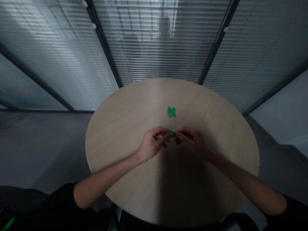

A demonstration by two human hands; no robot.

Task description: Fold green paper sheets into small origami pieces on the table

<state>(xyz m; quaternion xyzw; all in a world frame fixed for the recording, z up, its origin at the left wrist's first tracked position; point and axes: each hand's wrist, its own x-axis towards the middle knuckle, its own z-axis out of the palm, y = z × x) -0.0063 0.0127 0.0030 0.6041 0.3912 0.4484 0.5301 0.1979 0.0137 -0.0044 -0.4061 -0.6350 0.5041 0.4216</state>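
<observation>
A small green piece (170, 132), which looks like folded paper, is held over the middle of the table between my two hands. My left hand (152, 142) pinches its left end between thumb and fingers. At its right end, the thumb and fingertips of my right hand (193, 140) are closed on it, covering that part. Just beyond the hands, a green leaf-like or wing-like shape (169, 112) with two pointed lobes lies on the tabletop. Whether those lobes are one piece or two I cannot tell.
The round wooden table (115, 128) has my body at its near edge, and my shadow falls across the near part. Behind its far edge stand glass panels with blinds (144, 61) and dark frames. A bright green strip (9, 223) shows at the bottom left corner.
</observation>
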